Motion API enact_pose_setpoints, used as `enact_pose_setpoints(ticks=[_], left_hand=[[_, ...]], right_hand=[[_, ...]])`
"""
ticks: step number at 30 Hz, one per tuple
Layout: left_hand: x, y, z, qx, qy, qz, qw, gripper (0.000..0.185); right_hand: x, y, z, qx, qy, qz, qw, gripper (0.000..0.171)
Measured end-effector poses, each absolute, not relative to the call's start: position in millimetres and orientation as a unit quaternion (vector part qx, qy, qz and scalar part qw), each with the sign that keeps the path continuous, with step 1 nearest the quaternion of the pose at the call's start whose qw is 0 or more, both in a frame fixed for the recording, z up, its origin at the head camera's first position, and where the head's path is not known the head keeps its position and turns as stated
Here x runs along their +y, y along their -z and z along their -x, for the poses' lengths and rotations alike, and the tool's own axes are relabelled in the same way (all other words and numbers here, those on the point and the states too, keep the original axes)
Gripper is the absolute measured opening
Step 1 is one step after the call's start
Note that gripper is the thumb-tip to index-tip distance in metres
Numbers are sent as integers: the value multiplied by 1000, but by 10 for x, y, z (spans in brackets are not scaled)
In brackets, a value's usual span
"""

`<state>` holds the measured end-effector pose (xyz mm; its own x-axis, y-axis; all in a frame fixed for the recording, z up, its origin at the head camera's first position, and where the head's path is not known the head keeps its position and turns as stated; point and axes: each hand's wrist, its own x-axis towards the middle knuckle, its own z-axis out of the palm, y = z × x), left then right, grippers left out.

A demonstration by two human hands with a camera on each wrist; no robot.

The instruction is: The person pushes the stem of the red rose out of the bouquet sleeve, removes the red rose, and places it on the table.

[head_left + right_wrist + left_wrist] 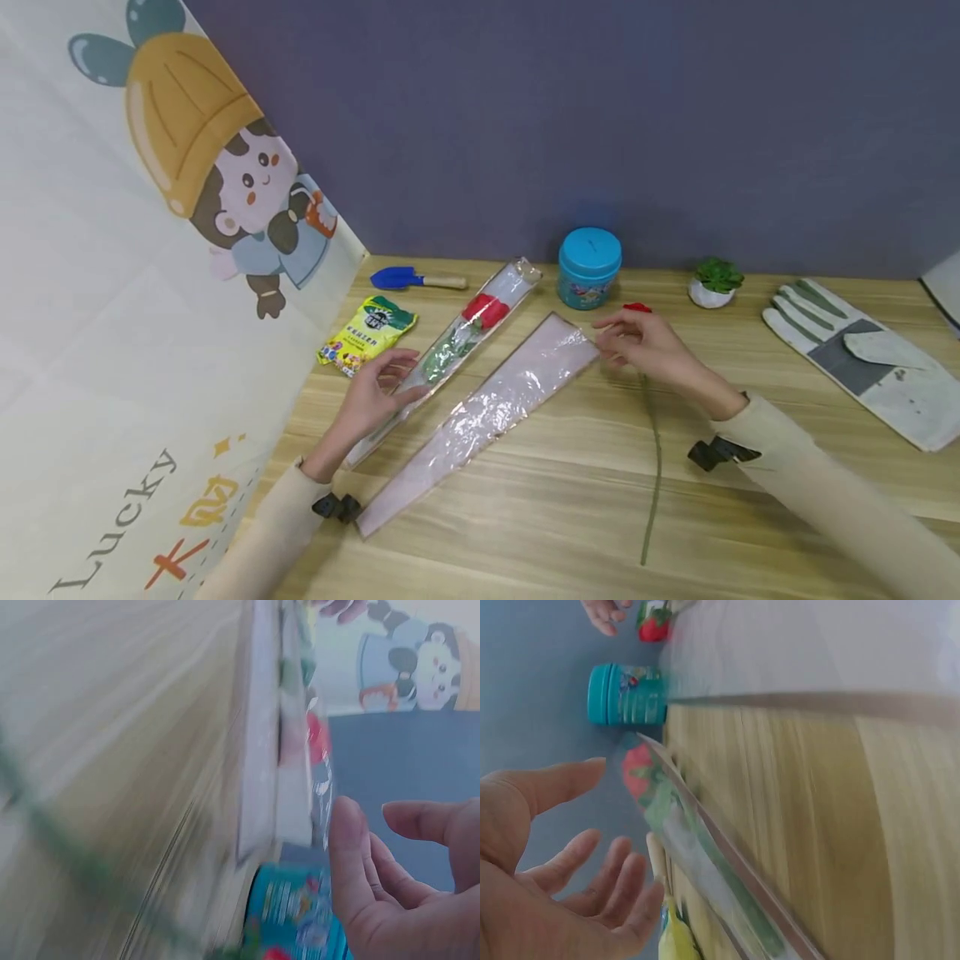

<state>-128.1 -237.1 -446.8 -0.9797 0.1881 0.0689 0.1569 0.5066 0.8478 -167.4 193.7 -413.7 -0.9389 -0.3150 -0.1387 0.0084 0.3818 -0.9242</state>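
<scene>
A light wooden table (750, 392) stands against a grey-blue wall. The left hand (375, 396) rests with fingers loose and spread on the clear plastic sleeve holding a red rose (465, 329) — it grips nothing. The right hand (645, 342) hovers, fingers relaxed and apart, at the wide mouth of the empty clear cone-shaped sleeve (491, 408). Under that hand lies a bare red rose on a long green stem (654, 467), flat on the table — its bloom peeks out near the round teal tin (588, 267).

Open passage along the near edge of the table (525, 542), crossed only by a thin green stem (654, 467). Blocked along the far edge by blue trowel (408, 278), teal tin (588, 267), potted succulent (715, 282); work glove (862, 358) at the right edge.
</scene>
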Motion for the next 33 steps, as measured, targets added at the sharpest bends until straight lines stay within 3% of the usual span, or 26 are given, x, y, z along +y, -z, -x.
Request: enact_pose_setpoints(ticks=[10,21,33], left_hand=[[-2494,4539,1333,864,-495,-73,56,68],[-2497,4584,1304,879,-466,-58,80,74],[-2465,4604,1321,895,-437,-57,71,77]], right_hand=[[1217,4250,1837,736,626,91,244,44],[532,4412,1926,635,682,-12,361,54],[276,4599,2001,547,743,-91,375,47]])
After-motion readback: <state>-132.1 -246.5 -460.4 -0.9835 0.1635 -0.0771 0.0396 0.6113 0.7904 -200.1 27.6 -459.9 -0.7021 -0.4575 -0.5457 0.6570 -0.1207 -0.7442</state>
